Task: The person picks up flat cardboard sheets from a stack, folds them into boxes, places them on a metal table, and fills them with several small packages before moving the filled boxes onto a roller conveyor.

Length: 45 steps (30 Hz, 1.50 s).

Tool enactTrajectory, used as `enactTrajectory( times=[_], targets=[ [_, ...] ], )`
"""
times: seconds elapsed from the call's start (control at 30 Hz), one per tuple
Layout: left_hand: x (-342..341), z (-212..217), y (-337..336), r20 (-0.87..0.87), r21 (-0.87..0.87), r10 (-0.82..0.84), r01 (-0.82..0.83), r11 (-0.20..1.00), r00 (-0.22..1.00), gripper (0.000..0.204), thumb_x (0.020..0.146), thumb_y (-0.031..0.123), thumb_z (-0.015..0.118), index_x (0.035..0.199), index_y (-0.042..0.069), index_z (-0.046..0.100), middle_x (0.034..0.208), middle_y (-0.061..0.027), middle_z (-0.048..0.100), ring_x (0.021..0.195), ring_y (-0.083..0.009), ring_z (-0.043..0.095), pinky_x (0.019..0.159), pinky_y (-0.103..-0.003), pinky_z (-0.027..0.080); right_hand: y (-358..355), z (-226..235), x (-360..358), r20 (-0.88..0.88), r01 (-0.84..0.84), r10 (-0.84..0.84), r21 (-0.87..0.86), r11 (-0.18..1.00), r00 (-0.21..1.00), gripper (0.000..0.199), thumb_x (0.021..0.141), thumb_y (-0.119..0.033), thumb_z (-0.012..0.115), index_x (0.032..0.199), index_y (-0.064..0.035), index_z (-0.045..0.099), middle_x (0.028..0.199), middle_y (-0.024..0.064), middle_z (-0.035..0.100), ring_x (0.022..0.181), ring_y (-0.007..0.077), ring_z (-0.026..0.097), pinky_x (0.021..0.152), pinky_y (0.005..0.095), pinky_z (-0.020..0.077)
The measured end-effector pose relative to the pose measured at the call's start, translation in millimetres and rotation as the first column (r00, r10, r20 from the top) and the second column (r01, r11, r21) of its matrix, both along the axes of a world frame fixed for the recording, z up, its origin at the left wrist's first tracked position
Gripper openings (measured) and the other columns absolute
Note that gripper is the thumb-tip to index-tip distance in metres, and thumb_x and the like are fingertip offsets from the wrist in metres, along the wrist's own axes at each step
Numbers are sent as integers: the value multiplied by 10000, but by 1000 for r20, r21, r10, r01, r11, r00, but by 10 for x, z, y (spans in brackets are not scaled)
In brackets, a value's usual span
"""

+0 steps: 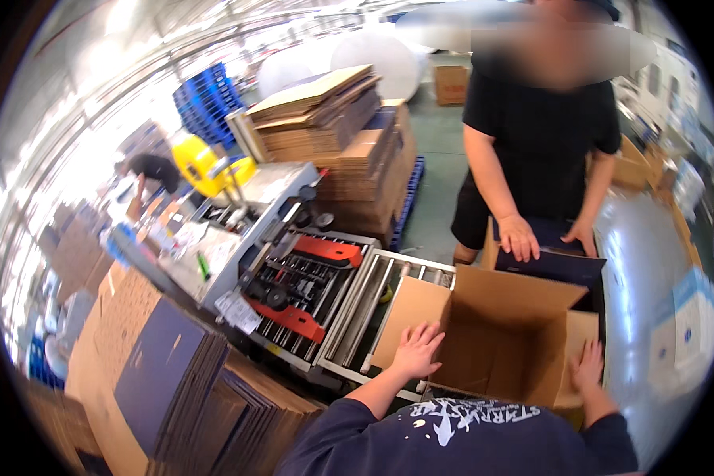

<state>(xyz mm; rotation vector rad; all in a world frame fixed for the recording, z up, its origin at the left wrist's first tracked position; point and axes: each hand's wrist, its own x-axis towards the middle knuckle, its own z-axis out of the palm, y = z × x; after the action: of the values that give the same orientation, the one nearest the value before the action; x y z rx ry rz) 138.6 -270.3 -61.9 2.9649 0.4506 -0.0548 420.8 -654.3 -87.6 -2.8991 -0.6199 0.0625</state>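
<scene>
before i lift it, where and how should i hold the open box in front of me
The box is probably best held by its two side walls, low down, coming from left and right at once. Its top is open and the left flap and right flap splay outward, so gripping those would likely bend them.

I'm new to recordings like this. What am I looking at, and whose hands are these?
There's no robot here. A person wears a fisheye camera on their head, so this one picture looks down from there and straight edges bend. Their bare left hand and right hand each touch a side flap of an open brown cardboard box; neither visibly grips it. Left of it is a grey metal roller conveyor; what's under the box is hidden. Opposite, a co-worker in black touches dark-blue cardboard.
</scene>
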Motion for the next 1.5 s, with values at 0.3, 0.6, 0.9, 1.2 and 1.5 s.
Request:
enactTrajectory(
  times=[0.3,0.6,0.9,1.2,1.5],
  targets=[
    [-139,-134,354,-211,-434,666,-679,592,716,948,640,151,664,1444,105,165,1503,-167,96,1388,-345,64,1086,-506,147,444,-628,-359,-841,417,328,507,754,430,483,635,-45,586,1109,36,533,931,96,624,797,218,611,639,312,488],
    [699,-907,-852,-148,-988,495,-149,-37,856,897,622,-149,424,1431,177,216,1283,-81,467,1135,-251,485,839,-322,454,-427,989,498,-331,-147,276,365,919,903,320,788,-313,580,984,-65,631,915,179,635,846,359,594,740,426,481],
    [1096,-300,-959,-370,-613,96,-321,722,924,826,798,190,616,1369,35,39,1261,-242,437,1141,-312,497,952,-379,393,-3203,1598,1805,483,542,-527,122,831,700,545,691,-306,717,1148,-47,573,1298,203,434,1141,370,465,946,398,408],
    [1111,-884,-88,-721,-275,-211,7,961,660,674,836,378,583,1355,43,314,1366,-209,367,1247,-337,378,1025,-341,311,-3556,1846,2097,-139,700,-714,393,596,686,452,797,-353,628,1125,-45,588,1194,199,523,1030,347,540,912,376,431],
    [1460,-697,-185,-772,-382,-388,122,916,503,530,870,446,458,1282,114,479,1308,-191,460,1227,-364,386,1022,-372,309,-4404,1549,2479,48,691,-749,350,632,661,474,761,-405,634,1105,-79,627,1126,185,591,1065,306,550,904,367,428]
  ],
)
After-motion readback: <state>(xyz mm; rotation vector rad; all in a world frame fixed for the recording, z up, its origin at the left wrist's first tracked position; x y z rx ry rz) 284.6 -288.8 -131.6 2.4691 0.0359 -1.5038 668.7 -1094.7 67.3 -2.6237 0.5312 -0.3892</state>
